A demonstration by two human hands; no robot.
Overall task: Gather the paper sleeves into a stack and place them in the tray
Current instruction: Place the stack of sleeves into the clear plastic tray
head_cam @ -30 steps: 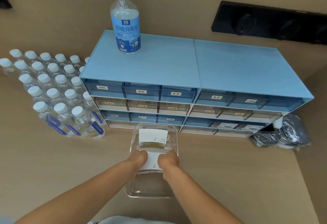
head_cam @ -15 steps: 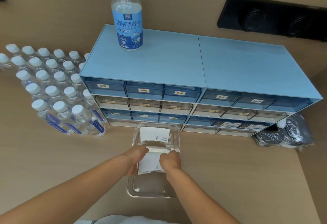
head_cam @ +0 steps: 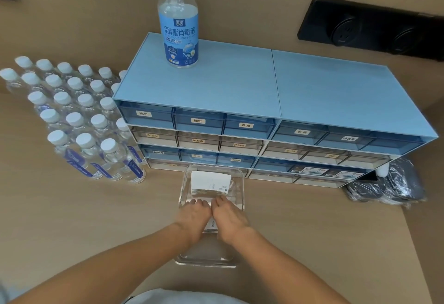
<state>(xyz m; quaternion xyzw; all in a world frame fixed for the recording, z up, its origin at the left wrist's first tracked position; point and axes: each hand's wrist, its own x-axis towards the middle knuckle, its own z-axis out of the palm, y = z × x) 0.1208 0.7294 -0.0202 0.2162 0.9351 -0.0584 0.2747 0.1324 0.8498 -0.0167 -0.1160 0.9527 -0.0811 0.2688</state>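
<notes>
A clear plastic tray [head_cam: 241,183] lies on the tan table in front of the drawer cabinet. A stack of white paper sleeves [head_cam: 210,182] rests in its far end. My left hand [head_cam: 194,217] and my right hand [head_cam: 230,216] lie side by side, palms down, inside the tray's middle. They press on a second bunch of white sleeves [head_cam: 212,224], of which only a sliver shows between the hands. The fingertips reach almost to the far stack.
A blue drawer cabinet [head_cam: 264,102] stands just behind the tray, with a disinfectant bottle [head_cam: 179,22] on top. Several capped water bottles [head_cam: 79,121] crowd the left. A black plastic-wrapped bundle [head_cam: 386,188] lies at the right, near the table's edge.
The second bunch of sleeves, held up between both hands before, is now down in the tray. Both hands have moved forward and flattened over it.
</notes>
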